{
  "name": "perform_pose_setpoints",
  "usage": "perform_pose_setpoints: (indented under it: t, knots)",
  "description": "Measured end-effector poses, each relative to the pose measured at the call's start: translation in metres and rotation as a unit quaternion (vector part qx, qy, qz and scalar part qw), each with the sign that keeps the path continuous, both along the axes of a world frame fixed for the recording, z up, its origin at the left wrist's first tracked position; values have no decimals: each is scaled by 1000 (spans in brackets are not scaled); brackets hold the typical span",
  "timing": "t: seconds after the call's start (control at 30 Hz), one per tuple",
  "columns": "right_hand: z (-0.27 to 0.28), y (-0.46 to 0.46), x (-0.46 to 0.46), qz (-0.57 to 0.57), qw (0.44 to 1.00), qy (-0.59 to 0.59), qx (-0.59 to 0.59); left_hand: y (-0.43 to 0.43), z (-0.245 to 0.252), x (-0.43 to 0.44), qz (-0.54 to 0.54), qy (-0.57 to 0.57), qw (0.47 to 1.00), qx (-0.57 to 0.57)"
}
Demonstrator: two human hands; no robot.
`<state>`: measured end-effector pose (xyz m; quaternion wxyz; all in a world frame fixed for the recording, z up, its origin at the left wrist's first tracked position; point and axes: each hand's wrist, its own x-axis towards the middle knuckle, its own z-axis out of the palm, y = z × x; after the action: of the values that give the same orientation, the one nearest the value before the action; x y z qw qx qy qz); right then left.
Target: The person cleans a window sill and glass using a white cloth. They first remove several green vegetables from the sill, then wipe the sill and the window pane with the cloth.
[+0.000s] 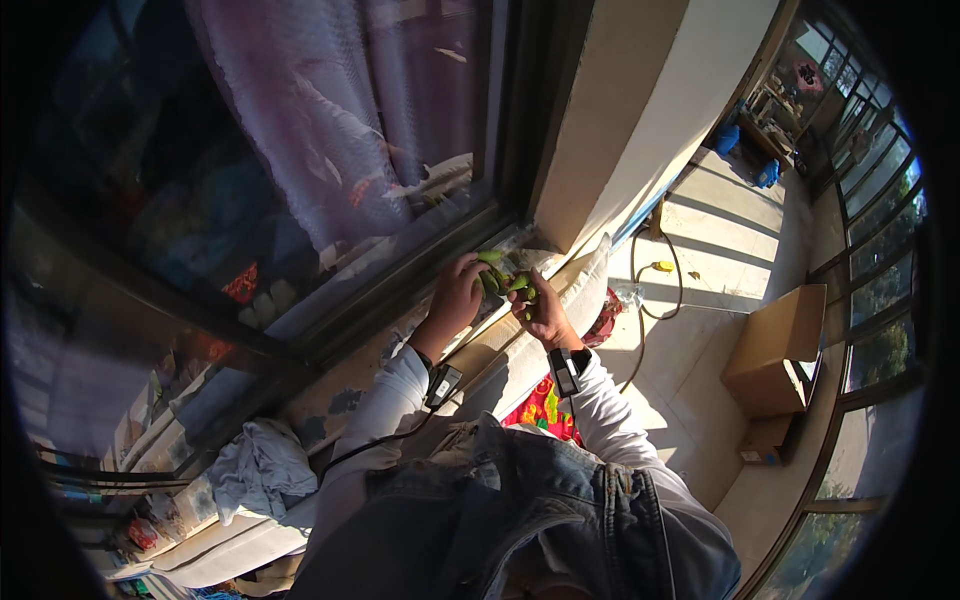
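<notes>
Several small green pods or fruits (pixel 517 283) lie in and between my hands, over the window sill; their exact kind is unclear. My right hand (pixel 541 311) is closed around some of them, palm side up. To its left, my left hand (pixel 456 296) reaches over others with bent fingers, its fingertips touching a green piece (pixel 489 256) near the sill's corner. Whether it grips that piece cannot be made out. Clear plastic seems to lie beneath the pods. Each wrist bears a dark strapped device with a cable.
A glass window (pixel 337 150) with a pinkish curtain stands close on the left. A crumpled pale cloth (pixel 262 469) lies on the sill at lower left. On the tiled floor at right are a cardboard box (pixel 776 349) and a looped hose or cable with a yellow piece (pixel 663 266).
</notes>
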<state>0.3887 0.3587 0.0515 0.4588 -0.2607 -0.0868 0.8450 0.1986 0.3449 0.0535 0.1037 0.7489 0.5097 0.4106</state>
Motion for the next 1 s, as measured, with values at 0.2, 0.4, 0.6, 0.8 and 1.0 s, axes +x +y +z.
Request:
perform_pose_setpoints:
  t: [0.2,0.4,0.6,0.8,1.0]
  knots:
    - [-20,-28,52,-8,998,47,34,-16,-16,-3,6,-75,997,1]
    - [-137,-191,207,-150,979,-51,-130,-33,-43,1,52,-71,996,10]
    - [-178,-480,342,-429,781,-363,-271,-44,-50,6,68,-27,997,20]
    - [-177,-615,432,-749,486,-267,-362,-46,-43,10,71,-34,997,9]
    - [-226,-442,406,-443,694,-451,-345,-45,-42,6,97,-18,995,19]
